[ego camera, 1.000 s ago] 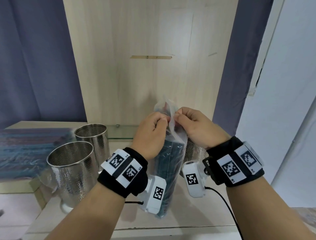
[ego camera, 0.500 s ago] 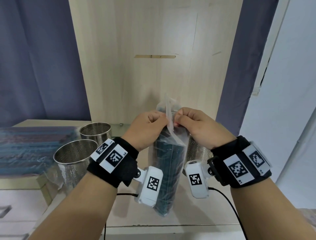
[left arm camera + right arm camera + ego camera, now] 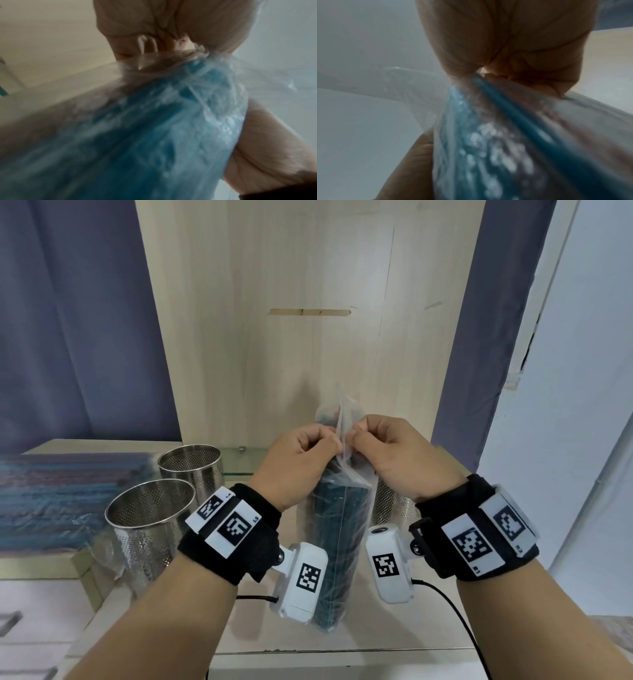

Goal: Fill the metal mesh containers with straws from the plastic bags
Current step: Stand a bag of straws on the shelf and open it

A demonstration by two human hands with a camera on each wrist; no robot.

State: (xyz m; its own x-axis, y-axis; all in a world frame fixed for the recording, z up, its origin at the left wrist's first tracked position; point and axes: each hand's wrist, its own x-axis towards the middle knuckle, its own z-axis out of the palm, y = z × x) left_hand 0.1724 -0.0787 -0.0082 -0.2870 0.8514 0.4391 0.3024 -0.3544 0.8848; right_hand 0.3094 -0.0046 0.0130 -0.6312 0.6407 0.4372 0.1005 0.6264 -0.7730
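Note:
A clear plastic bag (image 3: 337, 529) packed with dark teal straws stands upright on the wooden shelf (image 3: 359, 635), right in front of me. My left hand (image 3: 318, 445) and right hand (image 3: 368, 440) both pinch the loose plastic at the bag's top, knuckles almost touching. Blue straws show through the blurred bag (image 3: 154, 128) in the left wrist view, and again through the bag (image 3: 496, 142) in the right wrist view. Two empty metal mesh containers (image 3: 150, 518) (image 3: 191, 469) stand to the left. A third mesh container (image 3: 390, 505) is partly hidden behind the bag.
More bagged straws (image 3: 61, 498) lie flat in a pile at the far left. A pale wooden back panel (image 3: 308, 337) rises close behind the bag, with blue curtains (image 3: 78, 320) on either side. A black cable (image 3: 455, 611) trails from my right wrist.
Both hands keep pinching the bag's top and have barely moved. The view has shifted slightly, so the containers sit a little further right in the picture.

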